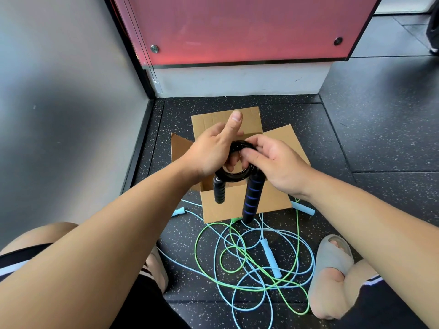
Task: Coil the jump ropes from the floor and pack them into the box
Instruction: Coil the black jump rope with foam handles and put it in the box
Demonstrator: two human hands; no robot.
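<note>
Head view: green rope (195, 250), blue rope (270, 258) before box (237, 205)

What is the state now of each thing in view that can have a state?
box: open, flaps spread, standing on the floor.
black jump rope: coiled, held above the box, both handles hanging down.
green jump rope: uncoiled, tangled on the floor.
light blue jump rope: uncoiled, tangled with the green one.
left hand: grips the black coil, thumb raised.
right hand: pinches the black coil.
</note>
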